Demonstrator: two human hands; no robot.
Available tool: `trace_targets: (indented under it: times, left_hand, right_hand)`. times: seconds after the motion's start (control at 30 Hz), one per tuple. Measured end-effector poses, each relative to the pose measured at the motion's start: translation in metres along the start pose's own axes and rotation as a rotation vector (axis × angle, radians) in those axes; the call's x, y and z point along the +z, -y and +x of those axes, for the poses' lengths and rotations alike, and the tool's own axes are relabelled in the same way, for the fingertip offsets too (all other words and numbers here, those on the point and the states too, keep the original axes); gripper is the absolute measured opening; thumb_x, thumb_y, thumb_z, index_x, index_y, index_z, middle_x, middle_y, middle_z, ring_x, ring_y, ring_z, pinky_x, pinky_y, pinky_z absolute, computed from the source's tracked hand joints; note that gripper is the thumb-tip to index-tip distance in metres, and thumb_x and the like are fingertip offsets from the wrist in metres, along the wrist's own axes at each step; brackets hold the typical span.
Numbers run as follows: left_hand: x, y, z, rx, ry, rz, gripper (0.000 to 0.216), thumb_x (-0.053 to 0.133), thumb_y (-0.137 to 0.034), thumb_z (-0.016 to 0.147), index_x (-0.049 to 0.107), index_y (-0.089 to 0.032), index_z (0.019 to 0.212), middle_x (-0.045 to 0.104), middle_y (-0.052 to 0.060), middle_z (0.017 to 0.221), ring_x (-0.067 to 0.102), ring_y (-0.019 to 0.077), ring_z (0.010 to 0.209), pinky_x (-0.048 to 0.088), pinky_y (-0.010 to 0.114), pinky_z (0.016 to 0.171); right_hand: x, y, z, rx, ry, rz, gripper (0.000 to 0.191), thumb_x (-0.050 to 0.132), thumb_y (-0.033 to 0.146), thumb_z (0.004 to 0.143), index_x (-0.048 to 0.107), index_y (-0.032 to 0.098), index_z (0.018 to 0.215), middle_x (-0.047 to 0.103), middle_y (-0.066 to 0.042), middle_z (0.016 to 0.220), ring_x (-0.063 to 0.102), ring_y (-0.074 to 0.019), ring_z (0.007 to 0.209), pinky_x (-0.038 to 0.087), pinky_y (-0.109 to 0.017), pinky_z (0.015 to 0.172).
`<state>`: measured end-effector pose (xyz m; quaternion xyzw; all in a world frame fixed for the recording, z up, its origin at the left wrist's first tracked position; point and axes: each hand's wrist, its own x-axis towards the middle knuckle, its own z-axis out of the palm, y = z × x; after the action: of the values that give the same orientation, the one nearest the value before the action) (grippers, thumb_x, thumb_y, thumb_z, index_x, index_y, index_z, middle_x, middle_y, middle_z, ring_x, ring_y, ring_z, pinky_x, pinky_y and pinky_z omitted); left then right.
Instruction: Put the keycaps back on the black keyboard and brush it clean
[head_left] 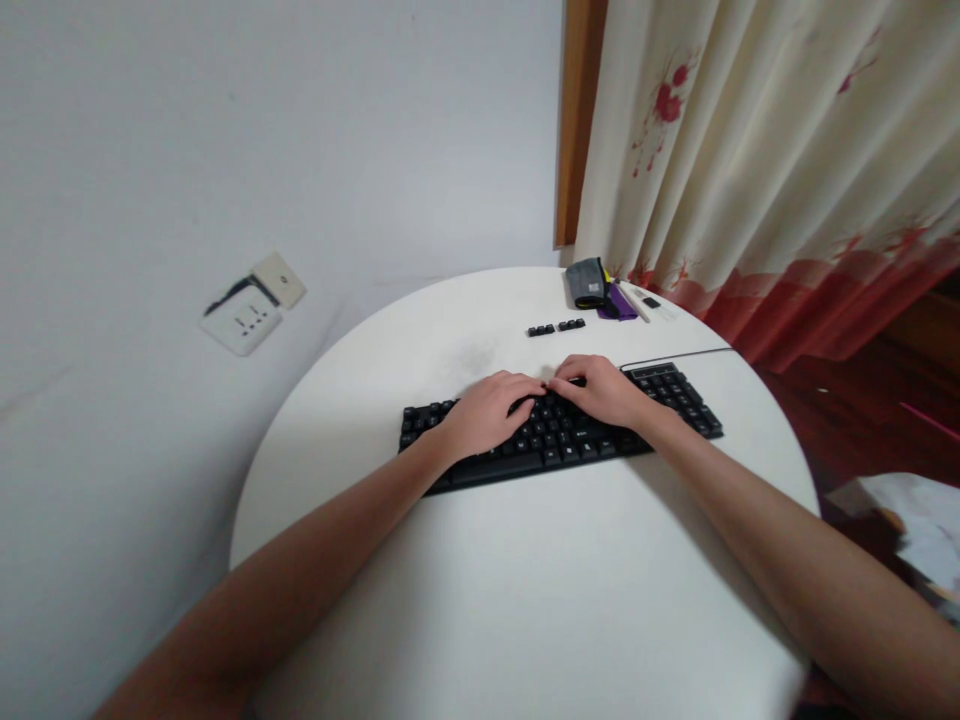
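A black keyboard (517,462) lies slightly slanted across the white round table. My left hand (491,412) rests over its middle, palm down, fingers stretched toward the upper key rows and the thumb apart from them. My right hand (596,390) comes in from the other side, its fingers bent and its thumb reaching left to meet my left fingertips. Whatever lies between the right thumb and fingers is too small to make out. Beyond the keyboard, several loose black keycaps (556,327) sit in a short row.
At the table's far edge are a grey cloth pouch (586,284), a purple cloth (619,303) and a white pen-like stick (632,300). A thin cable (679,356) runs off right. A wall socket (244,318) is at left, a curtain (720,150) behind the table.
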<state>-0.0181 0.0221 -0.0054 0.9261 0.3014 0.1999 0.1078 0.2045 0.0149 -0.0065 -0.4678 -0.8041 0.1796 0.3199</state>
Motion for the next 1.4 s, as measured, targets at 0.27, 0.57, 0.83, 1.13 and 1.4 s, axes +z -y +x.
trace_targets:
  times: [0.27,0.57,0.83,1.13,1.4]
  left_hand:
    - [-0.005,-0.004,0.0,-0.003,0.006,-0.006,0.035,0.042,-0.026,0.098,0.054,-0.024,0.131,0.061,0.005,0.132,0.056,0.0205,0.12,0.043,0.04,0.106]
    - [-0.005,-0.004,0.0,0.026,0.06,0.031,0.037,0.041,-0.032,0.1,0.058,-0.023,0.131,0.062,0.006,0.132,0.054,0.021,0.123,0.041,0.042,0.108]
    - [-0.017,0.004,0.009,-0.156,0.052,-0.112,0.037,0.049,-0.035,0.095,0.059,-0.023,0.129,0.064,0.007,0.131,0.063,0.0216,0.111,0.049,0.039,0.101]
    - [-0.018,0.071,0.094,-0.398,-0.032,0.076,0.035,0.068,-0.03,0.08,0.068,-0.016,0.112,0.07,0.012,0.116,0.067,0.0256,0.103,0.05,0.039,0.096]
    - [0.012,0.075,0.127,-0.495,-0.007,0.133,0.043,0.07,-0.033,0.078,0.066,-0.013,0.116,0.07,0.014,0.112,0.065,0.0289,0.104,0.05,0.039,0.091]
  right_hand:
    - [-0.018,-0.016,0.006,0.194,-0.325,0.056,0.027,0.053,0.029,0.087,0.073,0.016,0.075,0.074,-0.005,0.077,0.065,-0.0194,0.074,0.047,-0.03,0.072]
    - [-0.043,-0.036,0.008,0.306,-0.559,0.064,0.028,0.053,0.029,0.084,0.074,0.015,0.072,0.074,-0.006,0.075,0.066,-0.0207,0.072,0.047,-0.031,0.072]
    - [-0.052,-0.052,0.008,0.365,-0.608,0.089,0.029,0.052,0.031,0.083,0.073,0.015,0.07,0.073,-0.007,0.072,0.064,-0.0202,0.069,0.046,-0.03,0.07]
    - [-0.05,-0.056,0.01,0.336,-0.589,0.132,0.028,0.052,0.032,0.083,0.072,0.016,0.07,0.073,-0.006,0.073,0.065,-0.0208,0.071,0.046,-0.031,0.073]
    - [-0.047,-0.062,0.012,0.312,-0.58,0.145,0.029,0.051,0.031,0.084,0.072,0.016,0.071,0.073,-0.006,0.074,0.065,-0.0202,0.072,0.046,-0.031,0.073]
